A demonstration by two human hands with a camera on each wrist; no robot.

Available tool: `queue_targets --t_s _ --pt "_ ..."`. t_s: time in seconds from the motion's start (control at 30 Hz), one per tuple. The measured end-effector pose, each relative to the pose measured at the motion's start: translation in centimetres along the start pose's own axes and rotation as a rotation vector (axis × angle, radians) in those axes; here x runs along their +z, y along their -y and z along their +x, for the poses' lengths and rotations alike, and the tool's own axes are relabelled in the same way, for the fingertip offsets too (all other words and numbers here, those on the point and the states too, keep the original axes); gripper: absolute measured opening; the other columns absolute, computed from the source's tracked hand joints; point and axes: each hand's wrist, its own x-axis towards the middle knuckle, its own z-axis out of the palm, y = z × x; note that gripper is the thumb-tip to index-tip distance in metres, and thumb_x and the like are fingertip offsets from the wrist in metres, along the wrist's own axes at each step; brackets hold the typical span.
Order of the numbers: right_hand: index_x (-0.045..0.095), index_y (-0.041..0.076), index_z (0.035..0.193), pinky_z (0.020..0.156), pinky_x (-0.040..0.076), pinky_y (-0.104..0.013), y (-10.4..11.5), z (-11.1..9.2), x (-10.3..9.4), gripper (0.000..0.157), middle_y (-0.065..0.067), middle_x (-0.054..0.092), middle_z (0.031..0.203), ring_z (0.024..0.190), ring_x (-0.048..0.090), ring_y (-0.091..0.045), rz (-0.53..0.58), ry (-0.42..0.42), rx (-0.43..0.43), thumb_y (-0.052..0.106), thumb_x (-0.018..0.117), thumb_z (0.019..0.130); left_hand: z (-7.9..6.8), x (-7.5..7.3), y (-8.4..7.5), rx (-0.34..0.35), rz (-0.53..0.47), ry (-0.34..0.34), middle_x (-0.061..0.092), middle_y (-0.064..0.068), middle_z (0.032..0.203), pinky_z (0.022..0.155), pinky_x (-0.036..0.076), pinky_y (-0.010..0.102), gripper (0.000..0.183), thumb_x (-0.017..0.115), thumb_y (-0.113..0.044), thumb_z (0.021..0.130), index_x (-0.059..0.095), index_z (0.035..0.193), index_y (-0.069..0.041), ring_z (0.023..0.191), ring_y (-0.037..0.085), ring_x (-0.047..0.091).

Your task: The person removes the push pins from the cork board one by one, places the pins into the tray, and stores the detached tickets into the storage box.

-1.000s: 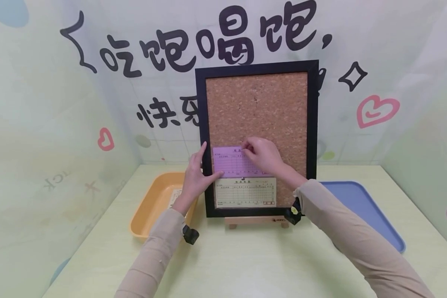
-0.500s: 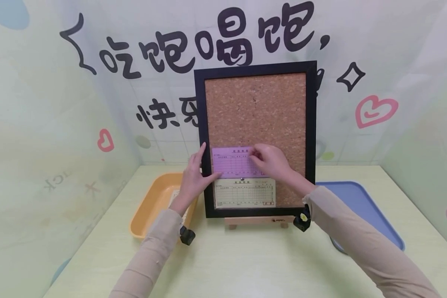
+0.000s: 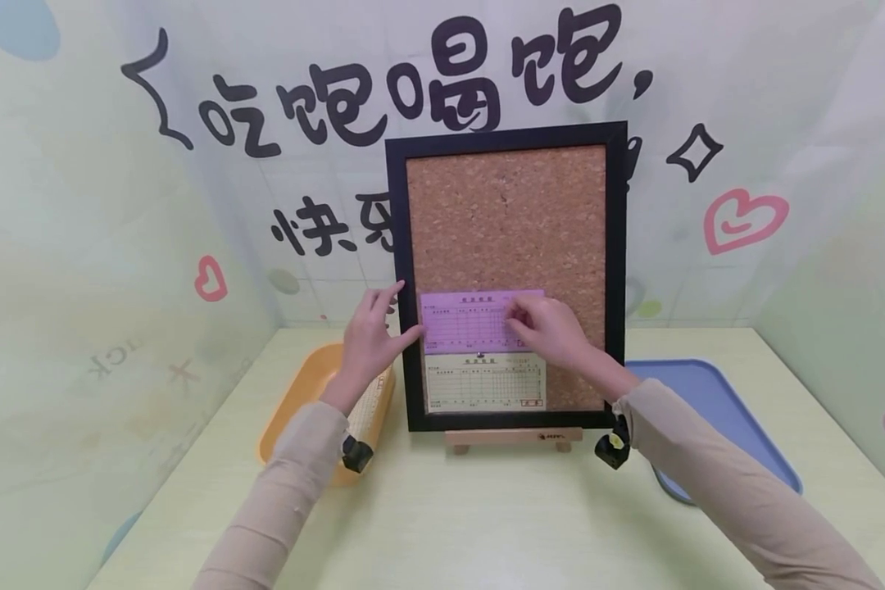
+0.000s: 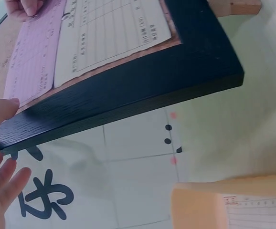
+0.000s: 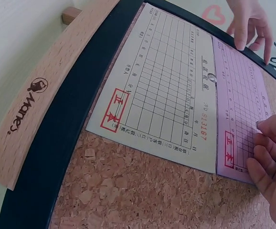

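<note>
A black-framed cork board [image 3: 509, 213] stands upright on a wooden easel [image 3: 512, 436]. Low on the cork sits a pale yellow receipt slip [image 3: 484, 385], with a purple receipt slip [image 3: 460, 319] directly above it. A small silver pin [image 5: 212, 78] shows at the seam between the two. My left hand [image 3: 369, 336] is at the board's left edge: its thumb [image 4: 4, 109] is right at the frame, the other fingers spread beside it. My right hand [image 3: 549, 328] has curled fingers over the purple slip's right part; no object shows between them.
An orange tray [image 3: 283, 410] with a paper slip [image 3: 366, 406] in it stands left of the board, partly behind my left forearm. A blue tray [image 3: 715, 418] lies to the right, partly behind my right sleeve. A printed cloth wall [image 3: 324, 279] rises behind.
My right hand has slid rightward and slightly down across the purple slip, uncovering its top. My left hand has shifted left, its thumb withdrawing from the slip to the frame.
</note>
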Motion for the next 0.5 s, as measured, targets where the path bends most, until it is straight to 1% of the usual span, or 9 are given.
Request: queue_targets --t_s 0.1,0.2,0.27,0.33,0.43,0.5 --pt "0.06 0.009 0.084 0.053 0.04 -0.026 0.0 0.0 0.1 0.004 -0.001 0.057 0.07 0.059 0.047 -0.013 -0.004 0.002 0.0 0.01 0.058 0.087 0.5 -0.5 -0.3 0.023 0.041 0.007 0.053 0.013 0.098 0.06 0.044 0.034 0.06 0.08 -0.025 0.067 0.056 0.119 -0.006 0.081 0.025 0.051" --pt "0.061 0.008 0.084 0.053 0.04 -0.026 -0.1 -0.1 0.1 0.004 -0.001 0.058 0.071 0.059 0.047 -0.013 -0.005 0.009 0.005 0.01 0.058 0.087 1.1 -0.8 -0.6 0.063 0.083 0.037 0.053 0.011 0.1 0.066 0.045 0.035 0.051 0.079 -0.025 0.068 0.061 0.112 -0.006 0.087 0.024 0.051" --pt "0.061 0.008 0.084 0.054 0.04 -0.026 -0.1 -0.1 0.1 0.004 -0.001 0.058 0.071 0.06 0.048 -0.013 -0.007 0.01 0.004 0.009 0.059 0.086 1.5 -1.0 -0.8 0.1 0.102 0.065 0.054 0.01 0.101 0.072 0.046 0.036 0.046 0.078 -0.024 0.069 0.063 0.108 -0.005 0.092 0.025 0.05" --pt "0.062 0.007 0.085 0.054 0.04 -0.026 -0.1 -0.1 0.0 0.003 -0.002 0.058 0.071 0.06 0.048 -0.013 -0.01 0.009 0.001 0.009 0.059 0.086 1.8 -1.0 -1.1 0.136 0.121 0.095 0.054 0.009 0.102 0.075 0.046 0.037 0.042 0.077 -0.023 0.07 0.063 0.105 -0.005 0.095 0.025 0.049" --pt "0.062 0.007 0.085 0.054 0.041 -0.026 0.0 -0.1 0.0 0.003 -0.002 0.059 0.071 0.06 0.048 -0.013 -0.016 0.007 -0.003 0.009 0.059 0.086 2.3 -1.1 -1.5 0.178 0.142 0.13 0.055 0.008 0.102 0.074 0.047 0.036 0.04 0.077 -0.021 0.07 0.064 0.104 -0.006 0.095 0.025 0.049" --pt "0.062 0.007 0.085 0.054 0.041 -0.026 0.0 0.0 -0.1 0.003 -0.002 0.059 0.071 0.06 0.049 -0.013 -0.017 0.008 -0.004 0.008 0.059 0.086 2.5 -1.1 -1.7 0.196 0.158 0.147 0.056 0.007 0.101 0.07 0.048 0.036 0.038 0.077 -0.021 0.07 0.064 0.103 -0.007 0.094 0.024 0.049"
